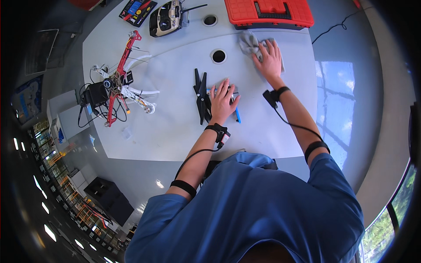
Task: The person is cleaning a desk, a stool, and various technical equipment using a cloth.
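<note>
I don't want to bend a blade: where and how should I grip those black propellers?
Probably best to pinch the black propellers around their middle, where the long, thin blades crowd together, coming from above and the left. They lie on the table with tips pointing toward and away from you; the left hand sits close on their right, so the left side offers more room.

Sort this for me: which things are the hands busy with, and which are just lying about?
Seemingly in use: cloth, under the right hand; blue item, partly hidden by the left hand; propellers, beside that hand.
Seemingly lying about: drone, controller, red case, box.
</note>
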`<state>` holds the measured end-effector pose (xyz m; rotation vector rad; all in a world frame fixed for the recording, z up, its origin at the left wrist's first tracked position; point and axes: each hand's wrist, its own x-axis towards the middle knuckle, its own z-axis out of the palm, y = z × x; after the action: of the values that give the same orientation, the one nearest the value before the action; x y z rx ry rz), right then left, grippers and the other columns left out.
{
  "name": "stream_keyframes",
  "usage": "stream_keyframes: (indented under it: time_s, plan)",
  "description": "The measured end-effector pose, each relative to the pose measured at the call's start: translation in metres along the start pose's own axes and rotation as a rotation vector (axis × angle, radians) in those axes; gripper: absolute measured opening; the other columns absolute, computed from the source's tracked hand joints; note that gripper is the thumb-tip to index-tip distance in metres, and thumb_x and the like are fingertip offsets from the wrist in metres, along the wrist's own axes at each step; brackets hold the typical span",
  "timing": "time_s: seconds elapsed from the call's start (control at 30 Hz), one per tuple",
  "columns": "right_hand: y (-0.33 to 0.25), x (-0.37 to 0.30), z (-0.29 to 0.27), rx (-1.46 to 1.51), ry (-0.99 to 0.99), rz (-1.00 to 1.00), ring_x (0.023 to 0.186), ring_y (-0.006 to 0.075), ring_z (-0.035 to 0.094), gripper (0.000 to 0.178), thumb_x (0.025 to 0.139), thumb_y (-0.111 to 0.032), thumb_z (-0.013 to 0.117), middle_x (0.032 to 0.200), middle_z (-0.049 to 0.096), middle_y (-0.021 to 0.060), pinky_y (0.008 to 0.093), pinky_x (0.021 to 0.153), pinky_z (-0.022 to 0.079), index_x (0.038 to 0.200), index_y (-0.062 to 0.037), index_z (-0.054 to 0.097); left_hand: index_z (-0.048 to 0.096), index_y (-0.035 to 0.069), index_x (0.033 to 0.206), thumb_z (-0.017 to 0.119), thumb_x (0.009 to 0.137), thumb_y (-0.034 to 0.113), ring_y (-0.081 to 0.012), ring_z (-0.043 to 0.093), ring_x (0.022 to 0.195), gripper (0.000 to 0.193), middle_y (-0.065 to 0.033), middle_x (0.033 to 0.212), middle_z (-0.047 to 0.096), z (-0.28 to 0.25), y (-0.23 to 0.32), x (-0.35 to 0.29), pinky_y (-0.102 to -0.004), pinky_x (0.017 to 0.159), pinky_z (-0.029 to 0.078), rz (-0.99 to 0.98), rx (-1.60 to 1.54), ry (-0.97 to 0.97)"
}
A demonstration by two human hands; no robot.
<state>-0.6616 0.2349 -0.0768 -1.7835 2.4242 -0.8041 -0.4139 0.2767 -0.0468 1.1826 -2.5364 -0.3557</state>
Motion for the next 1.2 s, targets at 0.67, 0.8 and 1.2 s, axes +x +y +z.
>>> stream_keyframes:
  time_s: [0.67, 0.8, 1.2]
  plan:
    - [0.019, -0.257, -0.124, 0.076, -0.324, 0.000, 0.136, 0.0423, 0.030, 0.053, 0.073, -0.032, 0.068, 0.144, 0.039, 0.0191, 0.0515, 0.112, 0.024, 0.122, -0.0118, 0.062, 0.064, 0.009, 0.115, 0.067, 0.085, 0.035, -0.0229, 0.049, 0.124, 0.040, -0.0099, 0.138, 0.051, 0.002, -0.007, -0.005, -0.0509, 0.104, 0.028, 0.047, 0.076, -0.003]
    - [0.024, -0.190, -0.097, -0.010, -0.132, 0.114, 0.138, 0.0394, 0.028, 0.056, 0.078, -0.031, 0.065, 0.146, 0.037, 0.0180, 0.0486, 0.113, 0.023, 0.131, -0.0154, 0.056, 0.064, 0.009, 0.115, 0.067, 0.085, 0.034, -0.0224, 0.049, 0.123, 0.039, -0.0095, 0.138, 0.051, 0.005, -0.005, -0.007, -0.0512, 0.103, 0.029, 0.067, 0.098, -0.012]
    - [-0.029, 0.021, 0.021, 0.037, 0.006, 0.059, 0.137, 0.0365, 0.030, 0.043, 0.078, -0.030, 0.066, 0.139, 0.046, 0.0096, 0.0495, 0.113, 0.023, 0.120, -0.0217, 0.064, 0.065, 0.010, 0.115, 0.068, 0.084, 0.033, -0.0216, 0.048, 0.124, 0.038, -0.0081, 0.139, 0.050, 0.004, -0.006, -0.003, -0.0493, 0.104, 0.027, 0.075, 0.096, -0.025]
